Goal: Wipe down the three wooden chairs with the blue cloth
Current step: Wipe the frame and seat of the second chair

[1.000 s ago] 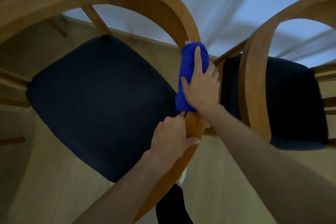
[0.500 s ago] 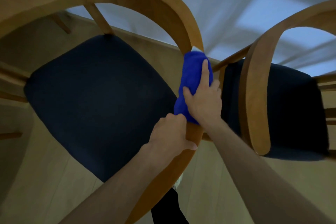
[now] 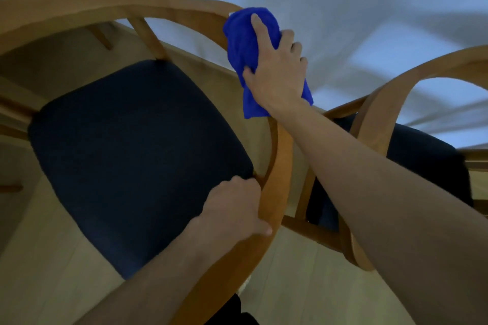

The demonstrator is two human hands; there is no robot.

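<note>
White draped fabric (image 3: 343, 21), perhaps tablecloth; pale floor (image 3: 39, 285).

A single head-worn view looks steeply down from close above a wooden chair (image 3: 277, 166), facing forward toward a white cloth-draped edge (image 3: 343, 8); both forearms enter from the bottom edge.

One chair (image 3: 280, 166) stood on the floor (image 3: 303, 272) in the middle, and a second chair (image 3: 375, 113) stood just to its right. The cloth (image 3: 243, 45) lay on the first chair's curved rail, under the right hand (image 3: 274, 71). Nearer, the left hand (image 3: 235, 211) sat on the same rail, beside the seat (image 3: 137, 153). A sheet (image 3: 343, 8) hung behind both chairs.
</note>
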